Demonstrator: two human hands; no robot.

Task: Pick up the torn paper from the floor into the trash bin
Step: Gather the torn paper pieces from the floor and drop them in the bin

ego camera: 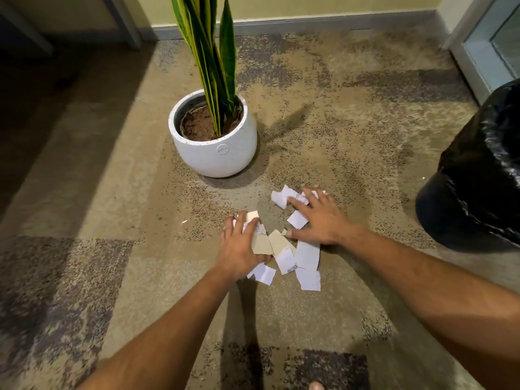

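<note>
Several torn paper pieces (307, 256), white and cream, lie scattered on the carpet in the middle of the view. My left hand (239, 249) lies flat on the left side of the pile with fingers spread over cream scraps (261, 243). My right hand (320, 218) presses down on the right side, fingers straight and reaching a crumpled white piece (281, 197). The trash bin (478, 175), lined with a black bag, stands at the right edge, about a forearm's length from my right hand.
A white round pot (216, 144) holding a tall green snake plant (208, 52) stands just beyond the papers on the left. A wall with baseboard (323, 22) runs along the back. A glass door frame (478, 52) is at the far right. A toe (316, 386) shows at the bottom.
</note>
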